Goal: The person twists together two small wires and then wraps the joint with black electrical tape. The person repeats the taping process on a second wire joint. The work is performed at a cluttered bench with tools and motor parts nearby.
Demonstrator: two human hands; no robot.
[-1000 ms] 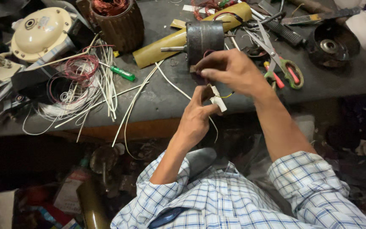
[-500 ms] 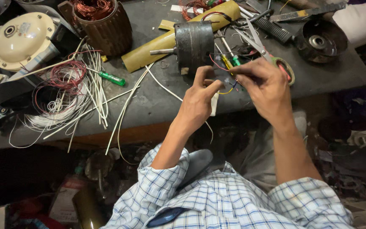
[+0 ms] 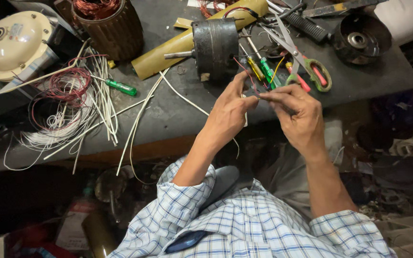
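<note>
A dark cylindrical motor [image 3: 215, 47] with a short shaft lies on the grey workbench [image 3: 168, 110]. Thin coloured wires [image 3: 250, 76] run from it toward me. My left hand [image 3: 229, 111] and my right hand [image 3: 296, 113] meet just in front of the motor, each pinching the ends of those wires between thumb and fingers. The wire tips are hidden between my fingers. A white strand hangs below my left hand.
Scissors with red and green handles [image 3: 307, 67] and two small screwdrivers [image 3: 262, 69] lie by the motor. A green screwdriver [image 3: 119, 86], coils of red and white wire [image 3: 68, 102], a copper-wound stator [image 3: 107, 24], a cream motor cover [image 3: 10, 45] and a yellow tube [image 3: 168, 48] fill the left.
My right hand left the motor body and came down beside my left hand. Both hands now pinch the motor's wires in front of it.
</note>
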